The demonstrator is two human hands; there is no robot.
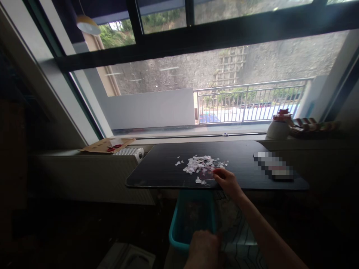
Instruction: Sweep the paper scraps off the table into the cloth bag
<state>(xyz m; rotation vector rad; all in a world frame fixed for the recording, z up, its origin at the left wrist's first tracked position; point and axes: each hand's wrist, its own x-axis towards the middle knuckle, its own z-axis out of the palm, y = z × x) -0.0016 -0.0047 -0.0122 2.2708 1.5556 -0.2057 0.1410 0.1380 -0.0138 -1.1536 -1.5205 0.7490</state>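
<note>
A pile of small torn paper scraps [202, 163] lies on a dark table [157, 168] by the window. My right hand [227, 182] rests on the table's near edge, just right of the pile, fingers curled and touching the closest scraps. Below the table edge stands a teal bin [179, 228]. My left hand [204, 248] is closed on the bin's near rim at the bottom of the view.
A blurred flat object [273, 167] lies on the table's right side. A white jar with a red lid [279, 126] and a basket [305, 126] sit on the sill. At left, cardboard with red scissors [108, 146] lies beside a white device [129, 152].
</note>
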